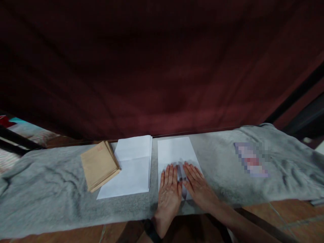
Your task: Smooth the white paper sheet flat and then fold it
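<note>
A white sheet of paper (174,150) lies on the grey cloth in front of me, its lower part covered by my hands. My left hand (169,190) rests palm down on it, fingers stretched out. Beside it, my right hand (196,184) also lies flat on the sheet, fingers extended and angled inward. To the left is a stack of white paper (135,168) with a crease across its top sheet. A pile of brown envelopes (100,165) overlaps the left side of that stack.
A grey cloth (53,189) with wrinkles covers the long narrow surface. On its right part lies a pixelated purple and red item (251,160). Behind hangs a dark red curtain (162,84). Tiled floor (291,216) shows along the front edge.
</note>
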`<action>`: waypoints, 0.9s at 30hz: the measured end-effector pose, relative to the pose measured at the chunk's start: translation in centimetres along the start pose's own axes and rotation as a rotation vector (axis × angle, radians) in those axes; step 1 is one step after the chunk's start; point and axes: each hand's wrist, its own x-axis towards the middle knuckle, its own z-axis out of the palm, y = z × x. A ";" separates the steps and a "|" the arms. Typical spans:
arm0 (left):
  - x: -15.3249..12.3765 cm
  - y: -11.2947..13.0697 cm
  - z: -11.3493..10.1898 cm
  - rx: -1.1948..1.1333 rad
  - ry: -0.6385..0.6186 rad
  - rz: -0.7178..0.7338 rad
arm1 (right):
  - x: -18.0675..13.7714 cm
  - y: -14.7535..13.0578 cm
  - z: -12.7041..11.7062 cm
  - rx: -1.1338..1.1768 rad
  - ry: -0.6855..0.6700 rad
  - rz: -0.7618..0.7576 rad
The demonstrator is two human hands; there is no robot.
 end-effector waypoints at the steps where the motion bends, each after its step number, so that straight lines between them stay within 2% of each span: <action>1: 0.0 0.3 0.2 0.005 0.004 0.021 | 0.0 -0.7 0.2 0.012 -0.019 -0.032; 5: -0.3 0.6 0.9 0.001 0.013 0.040 | -0.3 -1.6 0.8 0.005 -0.003 -0.034; 14: -1.0 -1.6 0.6 0.003 0.059 -0.072 | -1.2 0.8 0.5 -0.086 0.032 0.057; 27: -1.0 -1.9 1.4 0.002 0.077 -0.115 | -1.1 0.9 1.6 -0.122 0.069 0.131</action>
